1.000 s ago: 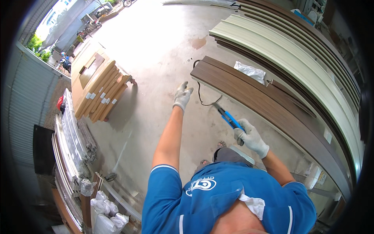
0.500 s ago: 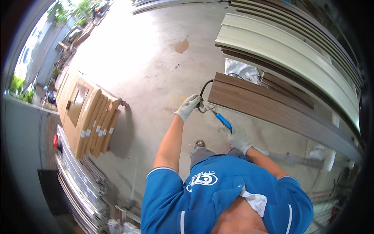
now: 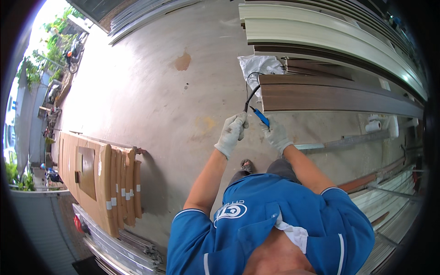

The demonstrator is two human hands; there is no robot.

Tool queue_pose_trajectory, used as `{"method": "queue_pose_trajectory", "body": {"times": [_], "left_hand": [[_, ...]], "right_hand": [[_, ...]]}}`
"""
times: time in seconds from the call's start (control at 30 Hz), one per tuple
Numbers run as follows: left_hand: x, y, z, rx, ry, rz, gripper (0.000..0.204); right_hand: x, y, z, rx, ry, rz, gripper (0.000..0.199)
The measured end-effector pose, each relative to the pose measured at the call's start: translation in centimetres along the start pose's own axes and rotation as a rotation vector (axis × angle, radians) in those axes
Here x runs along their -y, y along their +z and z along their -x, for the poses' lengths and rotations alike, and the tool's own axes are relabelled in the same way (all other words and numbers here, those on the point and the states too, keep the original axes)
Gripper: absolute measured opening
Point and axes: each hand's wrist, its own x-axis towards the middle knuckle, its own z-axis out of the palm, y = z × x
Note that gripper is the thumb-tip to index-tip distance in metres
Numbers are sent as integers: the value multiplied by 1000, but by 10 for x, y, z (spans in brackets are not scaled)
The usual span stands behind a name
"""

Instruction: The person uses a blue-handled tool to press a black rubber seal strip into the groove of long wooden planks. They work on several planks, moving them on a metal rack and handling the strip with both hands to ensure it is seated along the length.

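Note:
A black rubber-like strip (image 3: 250,98) runs from the near end of a long brown wood-grain profile (image 3: 311,98) down to my gloved left hand (image 3: 233,131). The fingers of that hand are closed around its lower end. My gloved right hand (image 3: 277,133), just to the right, grips a blue-handled hand tool (image 3: 262,118). Its narrow dark tip points up and left, close beside the strip; I cannot tell whether they touch. The tool's lower part is hidden in the glove.
Pale long profiles (image 3: 316,30) are stacked beyond the brown one. White plastic sheeting (image 3: 259,64) lies by its end. To the left, several cardboard-wrapped panels (image 3: 82,178) stand on the concrete floor (image 3: 151,91). Metal lengths (image 3: 117,250) lie at lower left, more profiles (image 3: 389,201) at right.
My view has turned relative to the room. My right hand has come up with the blue-handled tool, closer to my left hand. The strip now reaches down more straightly instead of curving in a loop.

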Motion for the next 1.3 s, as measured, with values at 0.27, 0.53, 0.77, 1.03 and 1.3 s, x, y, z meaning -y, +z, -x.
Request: {"method": "queue_pose_trajectory", "body": {"times": [0.27, 0.53, 0.77, 1.03, 1.3], "left_hand": [[-84, -4, 82, -47, 323, -92, 32], [-50, -56, 35, -192, 230, 67, 44], [-32, -11, -26, -192, 40, -1, 65], [-29, 48, -65, -275, 11, -251, 68], [-31, 98, -109, -520, -15, -436, 72]], "right_hand": [[-128, -60, 95, 538, 634, 548, 41], [-209, -119, 202, -486, 1078, -188, 38], [-208, -209, 174, -1240, 850, -427, 29], [-226, -350, 108, -1255, 480, -871, 48], [-280, -431, 43, -1289, 414, -602, 66]]}}
